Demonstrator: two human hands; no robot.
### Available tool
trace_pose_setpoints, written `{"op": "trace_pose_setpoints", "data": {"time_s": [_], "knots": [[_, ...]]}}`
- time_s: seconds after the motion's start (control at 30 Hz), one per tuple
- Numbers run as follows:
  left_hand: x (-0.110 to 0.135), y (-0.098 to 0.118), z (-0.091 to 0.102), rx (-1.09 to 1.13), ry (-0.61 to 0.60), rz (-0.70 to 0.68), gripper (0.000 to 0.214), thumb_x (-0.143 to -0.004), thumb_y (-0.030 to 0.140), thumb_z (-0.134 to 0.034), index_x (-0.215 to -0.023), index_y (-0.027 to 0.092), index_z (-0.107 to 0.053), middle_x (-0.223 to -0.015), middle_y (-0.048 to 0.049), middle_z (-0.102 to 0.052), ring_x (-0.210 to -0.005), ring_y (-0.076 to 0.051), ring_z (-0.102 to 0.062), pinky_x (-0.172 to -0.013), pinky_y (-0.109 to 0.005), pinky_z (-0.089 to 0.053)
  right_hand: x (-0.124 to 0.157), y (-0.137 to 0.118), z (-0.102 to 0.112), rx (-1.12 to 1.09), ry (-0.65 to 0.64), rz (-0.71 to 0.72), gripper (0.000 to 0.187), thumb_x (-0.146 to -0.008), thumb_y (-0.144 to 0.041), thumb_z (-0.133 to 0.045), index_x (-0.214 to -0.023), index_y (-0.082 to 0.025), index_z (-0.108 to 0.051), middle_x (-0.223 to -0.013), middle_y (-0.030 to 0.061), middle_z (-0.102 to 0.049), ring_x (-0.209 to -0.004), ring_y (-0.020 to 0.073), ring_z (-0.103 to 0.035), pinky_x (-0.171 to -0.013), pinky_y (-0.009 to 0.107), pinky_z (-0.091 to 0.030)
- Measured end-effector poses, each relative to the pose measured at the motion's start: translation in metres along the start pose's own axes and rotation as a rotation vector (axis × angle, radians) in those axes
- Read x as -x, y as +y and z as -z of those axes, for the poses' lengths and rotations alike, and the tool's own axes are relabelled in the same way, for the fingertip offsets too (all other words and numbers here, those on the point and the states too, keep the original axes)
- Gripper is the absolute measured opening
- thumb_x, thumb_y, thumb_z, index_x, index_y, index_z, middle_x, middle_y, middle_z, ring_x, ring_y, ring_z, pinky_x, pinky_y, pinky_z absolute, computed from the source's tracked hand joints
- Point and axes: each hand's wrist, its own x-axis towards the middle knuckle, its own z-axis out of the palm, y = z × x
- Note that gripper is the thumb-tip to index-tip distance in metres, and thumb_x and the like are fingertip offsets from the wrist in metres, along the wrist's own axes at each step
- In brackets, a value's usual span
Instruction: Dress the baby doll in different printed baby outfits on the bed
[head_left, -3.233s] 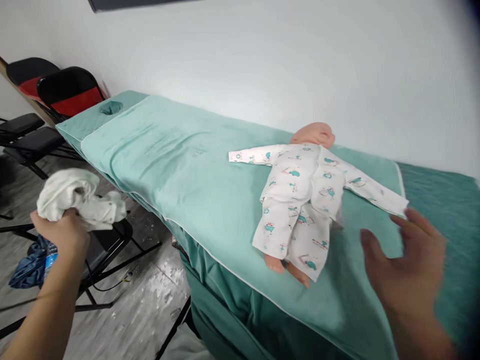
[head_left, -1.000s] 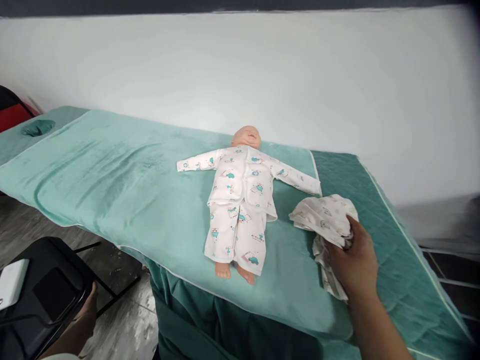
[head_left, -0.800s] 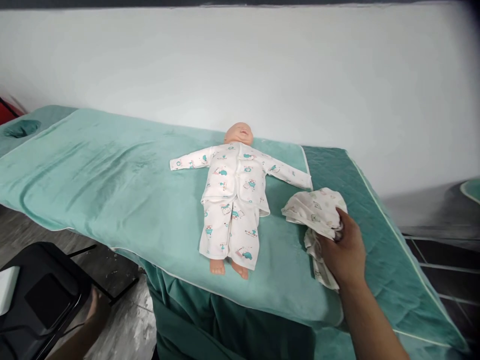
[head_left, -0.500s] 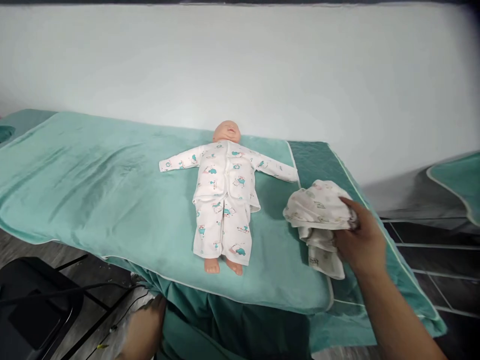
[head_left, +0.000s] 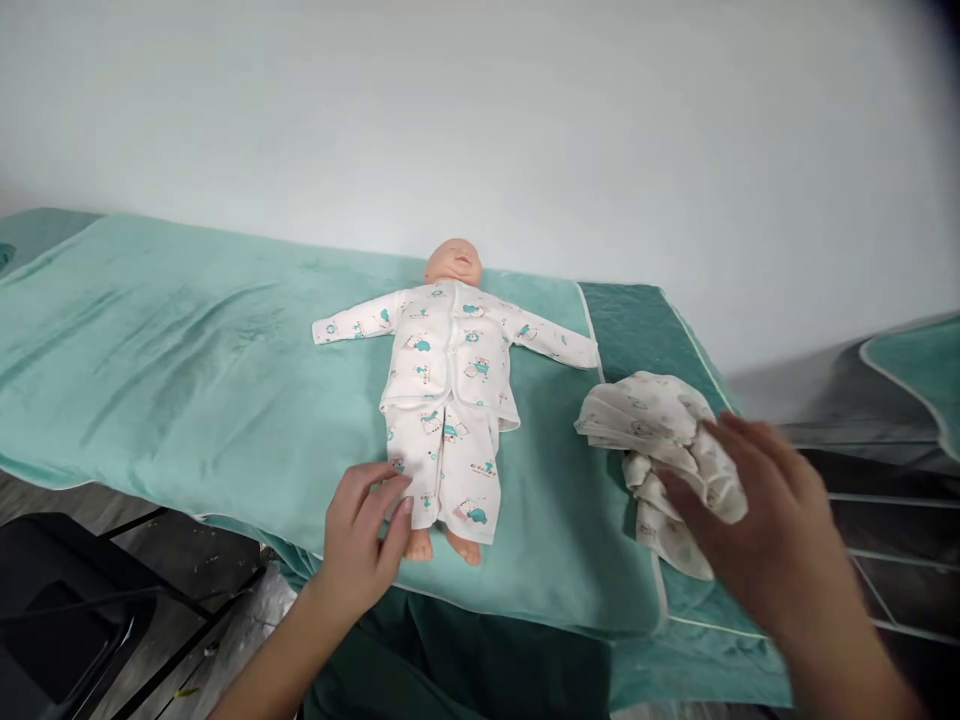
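"White with teal print, head view: one long-sleeved fabric jacket (head_left: 450, 345), one pair of trousers (head_left: 470, 470)."

"Worn by?"

"One pale-pink plastic doll (head_left: 452, 264), face up on one light-green plush bedcover (head_left: 225, 340), with two bare feet (head_left: 464, 549)."

"And grip?"

"Spread, both: bare left hand (head_left: 361, 535) by the trousers, bare right hand (head_left: 761, 515) at one crumpled, white patterned cloth bundle (head_left: 649, 415) across the bedcover's right edge; cannot tell whether touching."

LOC: prob. care-training rm | grn-covered bed (head_left: 180, 370) | dressed baby doll (head_left: 452, 365) | blk chair (head_left: 60, 620) | plain wht wall (head_left: 480, 120)
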Motion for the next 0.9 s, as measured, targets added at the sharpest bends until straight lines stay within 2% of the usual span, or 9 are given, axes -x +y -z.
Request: {"op": "trace_pose_setpoints", "data": {"time_s": [0.03,0.1,0.17,0.33,0.47,0.57,0.63,0.77,0.9], "knots": [[0.004,-0.001,-0.005,0.007,-0.021,0.031,0.035,-0.095,0.009,-0.055,-0.125,0.027,-0.062,-0.113,-0.0102,-0.067,-0.104,-0.023,-0.068,-0.085,-0.039,-0.061,0.008,-0.021,-0.002,-0.114,0.011,0.069,0.05,-0.092,-0.049,-0.065,-0.135,-0.024,-0.06,-0.139,0.0164,-0.064,-0.133,0.0367,-0.06,-0.114,0.059,-0.049],[0.018,-0.005,-0.012,-0.002,-0.048,0.095,0.04,-0.096,0.008,-0.053,-0.13,0.027,-0.06,-0.118,-0.011,-0.065,-0.11,-0.023,-0.066,-0.089,-0.039,-0.061,0.028,-0.06,-0.017,-0.317,-0.194,0.184,0.036,-0.097,-0.035,-0.062,-0.132,-0.029,-0.056,-0.13,0.0117,-0.066,-0.117,0.0287,-0.069,-0.096,0.049,-0.062],[0.036,-0.009,-0.013,-0.029,-0.06,0.152,0.045,-0.094,0.008,-0.055,-0.135,0.026,-0.056,-0.121,-0.0117,-0.063,-0.115,-0.024,-0.065,-0.093,-0.041,-0.06,0.048,-0.089,-0.04,-0.424,-0.379,0.268,0.041,-0.095,-0.023,-0.062,-0.135,-0.028,-0.052,-0.131,0.0129,-0.064,-0.116,0.0284,-0.068,-0.09,0.046,-0.063],[0.055,-0.021,-0.009,-0.089,-0.141,0.187,0.04,-0.091,0.015,-0.065,-0.129,0.024,-0.058,-0.122,-0.0114,-0.067,-0.114,-0.027,-0.065,-0.096,-0.045,-0.055,0.074,-0.122,-0.075,-0.419,-0.348,0.275,0.041,-0.086,-0.017,-0.068,-0.123,-0.024,-0.052,-0.118,0.0132,-0.068,-0.107,0.0346,-0.066,-0.087,0.055,-0.058],[0.035,-0.022,-0.008,0.004,-0.163,0.236,0.009,-0.095,0.019,-0.061,-0.103,0.023,-0.064,-0.101,-0.005,-0.074,-0.094,-0.022,-0.069,-0.084,-0.037,-0.053,0.069,-0.134,-0.069,-0.52,-0.405,0.226,0.032,-0.09,-0.018,-0.065,-0.12,-0.024,-0.053,-0.112,0.0101,-0.069,-0.104,0.0304,-0.066,-0.086,0.05,-0.058],[0.019,-0.015,-0.004,0.175,-0.101,0.339,0.004,-0.097,0.022,-0.06,-0.098,0.023,-0.064,-0.093,-0.0021,-0.073,-0.085,-0.018,-0.07,-0.077,-0.031,-0.053,0.061,-0.139,-0.059,-0.617,-0.445,0.16,0.016,-0.096,-0.019,-0.058,-0.11,-0.025,-0.056,-0.102,0.006,-0.069,-0.092,0.0244,-0.067,-0.079,0.041,-0.057],[0.014,-0.009,0.0,0.256,-0.063,0.372,0.004,-0.097,0.025,-0.061,-0.098,0.022,-0.064,-0.092,-0.002,-0.073,-0.084,-0.016,-0.07,-0.077,-0.028,-0.054,0.056,-0.14,-0.052,-0.661,-0.401,0.145,0.011,-0.098,-0.018,-0.054,-0.106,-0.025,-0.058,-0.097,0.004,-0.069,-0.086,0.0213,-0.067,-0.076,0.037,-0.055],[0.019,-0.002,0.01,0.308,-0.025,0.365,0.006,-0.098,0.026,-0.06,-0.098,0.021,-0.064,-0.092,-0.0028,-0.071,-0.085,-0.016,-0.069,-0.078,-0.028,-0.054,0.051,-0.143,-0.034,-0.711,-0.304,0.249,0.012,-0.101,-0.018,-0.051,-0.104,-0.025,-0.06,-0.093,0.0034,-0.068,-0.083,0.0193,-0.066,-0.073,0.033,-0.053],[0.036,-0.007,0.015,0.216,-0.1,0.302,0.005,-0.096,0.02,-0.058,-0.096,0.022,-0.062,-0.088,-0.0007,-0.068,-0.081,-0.015,-0.067,-0.075,-0.027,-0.053,0.057,-0.141,-0.024,-0.626,-0.424,0.407,0.012,-0.101,-0.016,-0.052,-0.101,-0.024,-0.061,-0.1,0.0059,-0.068,-0.092,0.021,-0.067,-0.079,0.035,-0.055]]}}
